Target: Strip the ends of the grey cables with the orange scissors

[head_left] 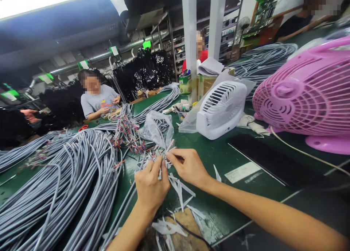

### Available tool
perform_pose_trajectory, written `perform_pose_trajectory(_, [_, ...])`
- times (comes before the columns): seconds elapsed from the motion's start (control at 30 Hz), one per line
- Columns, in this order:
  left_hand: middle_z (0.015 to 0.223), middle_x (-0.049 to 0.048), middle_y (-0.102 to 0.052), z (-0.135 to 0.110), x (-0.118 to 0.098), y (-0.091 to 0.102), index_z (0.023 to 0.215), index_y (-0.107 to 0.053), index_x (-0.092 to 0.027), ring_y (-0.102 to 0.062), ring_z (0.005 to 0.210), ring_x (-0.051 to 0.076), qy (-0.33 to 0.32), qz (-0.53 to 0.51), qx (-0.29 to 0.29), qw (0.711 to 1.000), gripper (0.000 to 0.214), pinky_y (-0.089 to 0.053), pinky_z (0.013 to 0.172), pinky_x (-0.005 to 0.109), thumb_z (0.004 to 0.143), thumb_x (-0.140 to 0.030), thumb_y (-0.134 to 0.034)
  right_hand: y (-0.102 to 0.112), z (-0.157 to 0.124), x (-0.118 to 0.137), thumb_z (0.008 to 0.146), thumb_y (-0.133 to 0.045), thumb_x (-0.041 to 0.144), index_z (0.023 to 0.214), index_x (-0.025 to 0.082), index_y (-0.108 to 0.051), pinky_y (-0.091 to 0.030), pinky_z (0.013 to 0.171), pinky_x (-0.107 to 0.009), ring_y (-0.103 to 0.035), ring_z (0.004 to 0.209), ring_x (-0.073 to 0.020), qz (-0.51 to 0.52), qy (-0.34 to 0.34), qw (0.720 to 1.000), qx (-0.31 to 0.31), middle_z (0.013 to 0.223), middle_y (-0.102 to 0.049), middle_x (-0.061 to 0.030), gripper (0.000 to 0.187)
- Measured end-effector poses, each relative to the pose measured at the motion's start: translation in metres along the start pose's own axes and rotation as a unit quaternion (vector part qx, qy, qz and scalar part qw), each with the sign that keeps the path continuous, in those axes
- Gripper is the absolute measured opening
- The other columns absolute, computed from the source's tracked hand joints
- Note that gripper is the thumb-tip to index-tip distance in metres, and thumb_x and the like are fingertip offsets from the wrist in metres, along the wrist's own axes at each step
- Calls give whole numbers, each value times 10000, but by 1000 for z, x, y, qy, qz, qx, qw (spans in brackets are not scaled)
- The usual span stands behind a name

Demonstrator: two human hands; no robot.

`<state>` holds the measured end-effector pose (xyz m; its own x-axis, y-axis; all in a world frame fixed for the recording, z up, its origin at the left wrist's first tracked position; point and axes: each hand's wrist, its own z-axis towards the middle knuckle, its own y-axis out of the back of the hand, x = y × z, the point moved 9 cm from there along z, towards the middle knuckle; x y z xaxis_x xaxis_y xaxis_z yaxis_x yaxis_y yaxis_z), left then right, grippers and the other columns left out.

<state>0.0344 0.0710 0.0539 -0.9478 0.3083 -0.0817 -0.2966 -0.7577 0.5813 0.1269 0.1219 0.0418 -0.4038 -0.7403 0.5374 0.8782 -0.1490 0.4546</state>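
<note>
My left hand (151, 183) and my right hand (188, 166) meet over the green table (216, 152), both pinched on the end of a grey cable (128, 207) where pale strips hang. The fingers of each hand are closed round that cable end. Torn white strips (177, 187) lie under and in front of my hands. A big bundle of grey cables (62, 178) with coloured wire ends (127, 132) spreads across the left. A clear plastic bag (158, 128) sits just beyond my fingers.
A white fan (221, 108) and a pink fan (306, 94) stand at the right, the pink one's cord (300, 150) trailing over the table. A person in a grey shirt (97, 101) works across the table; another in red (201, 52) sits farther back. More cable coils (262, 59) lie behind.
</note>
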Motion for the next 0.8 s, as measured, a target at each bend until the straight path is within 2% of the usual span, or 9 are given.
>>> perform_pose_trajectory(0.1, [577, 66, -661, 0, 2, -3, 900, -691, -123, -550, 413, 123, 5, 3, 16, 1000, 248, -391, 421, 206, 829, -188, -463, 7, -4, 11, 886, -419, 216, 600, 144, -603, -336, 482, -217, -481, 448, -101, -32, 48, 997, -44, 501, -569, -10, 347])
perform_pose_trajectory(0.2, [538, 40, -641, 5, 10, -6, 879, -699, -118, -507, 377, 108, 62, -82, 57, 993, 264, -377, 404, 203, 824, -184, -449, 9, -10, 26, 888, -413, 188, 669, 134, -629, -366, 542, -229, -547, 516, -124, -52, 115, 990, -67, 558, -615, -34, 312])
perform_pose_trajectory(0.33, [476, -7, -586, 6, 24, -12, 793, -727, -138, -436, 360, 92, 169, -177, 97, 965, 306, -325, 365, 194, 834, -252, -445, 6, -6, 20, 904, -403, 199, 707, 142, -631, -361, 529, -220, -555, 518, -114, -45, 84, 995, -28, 595, -630, -26, 307])
perform_pose_trajectory(0.43, [486, -8, -579, 3, 30, -14, 765, -733, -125, -432, 397, 97, 218, -204, 98, 949, 331, -337, 383, 194, 825, -296, -456, 14, -3, 19, 905, -412, 211, 705, 141, -636, -348, 532, -225, -543, 509, -113, -71, 82, 993, -49, 574, -613, -22, 309])
perform_pose_trajectory(0.6, [513, -12, -589, 2, 30, -15, 816, -739, -130, -420, 402, 85, 229, -221, 101, 943, 319, -342, 399, 185, 809, -304, -471, 18, -2, 20, 907, -408, 222, 681, 152, -634, -315, 528, -229, -525, 508, -107, -111, 92, 988, -54, 554, -590, -11, 327])
perform_pose_trajectory(0.8, [436, -27, -527, 3, 23, -10, 821, -733, -117, -365, 349, 73, 194, -191, 88, 958, 304, -313, 372, 185, 809, -283, -479, 16, -2, 19, 905, -401, 218, 664, 151, -626, -311, 520, -227, -519, 496, -105, -105, 88, 990, -45, 542, -580, -5, 336])
